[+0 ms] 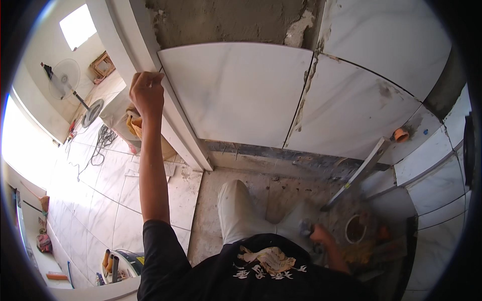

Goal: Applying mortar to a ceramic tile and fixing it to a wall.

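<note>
My left hand (147, 94) is raised to the white door frame (173, 118), its fingers pinched together by the upper left corner of a large marbled white wall tile (231, 95). Whatever lies between those fingertips is too small to make out. Low on the right, my right hand (322, 235) is closed around a blurred dark grey tool (305, 227) in front of my leg. Motion smears its shape, so its kind is unclear. Above the tile's top edge shows rough grey mortar (221, 22). A gap with mortar smears separates this tile from the neighbouring tile (341, 105).
A long metal level (357, 173) leans against the wall at right, near an orange pipe end (400, 134). A round bucket (355, 229) stands beside my right hand. Through the doorway are a standing fan (65, 79), a coiled cable (103, 138) and a tub of tools (118, 266).
</note>
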Demonstrator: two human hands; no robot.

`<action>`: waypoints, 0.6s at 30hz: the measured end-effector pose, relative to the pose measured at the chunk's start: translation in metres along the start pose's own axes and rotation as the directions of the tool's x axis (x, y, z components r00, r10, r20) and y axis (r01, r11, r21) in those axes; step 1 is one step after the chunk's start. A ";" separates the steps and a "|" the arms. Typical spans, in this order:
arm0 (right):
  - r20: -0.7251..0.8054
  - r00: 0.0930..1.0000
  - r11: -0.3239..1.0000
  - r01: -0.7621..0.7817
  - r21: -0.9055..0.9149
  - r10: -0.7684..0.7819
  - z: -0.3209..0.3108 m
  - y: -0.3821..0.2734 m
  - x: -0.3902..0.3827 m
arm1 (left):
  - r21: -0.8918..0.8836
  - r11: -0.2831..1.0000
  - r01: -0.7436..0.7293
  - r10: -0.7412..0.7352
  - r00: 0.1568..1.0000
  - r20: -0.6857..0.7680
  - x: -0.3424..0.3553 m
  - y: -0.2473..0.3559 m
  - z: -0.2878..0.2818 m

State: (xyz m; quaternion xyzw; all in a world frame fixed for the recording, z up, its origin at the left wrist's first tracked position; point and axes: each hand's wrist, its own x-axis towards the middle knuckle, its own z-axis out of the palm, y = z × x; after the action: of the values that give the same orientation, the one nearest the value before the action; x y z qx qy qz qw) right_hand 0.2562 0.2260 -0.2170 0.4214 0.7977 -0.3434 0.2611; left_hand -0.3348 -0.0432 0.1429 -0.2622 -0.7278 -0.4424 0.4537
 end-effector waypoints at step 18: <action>-0.258 0.947 0.835 -0.021 0.549 0.193 0.018 0.082 -0.003 | -0.141 0.896 -0.420 0.442 0.819 0.365 0.014 -0.184 0.111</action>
State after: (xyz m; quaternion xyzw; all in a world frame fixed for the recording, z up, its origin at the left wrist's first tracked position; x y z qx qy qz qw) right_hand 0.3300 0.2446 -0.2528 0.5698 0.6738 -0.4698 0.0257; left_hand -0.5327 -0.0328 0.0587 -0.5144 -0.7124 -0.2870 0.3815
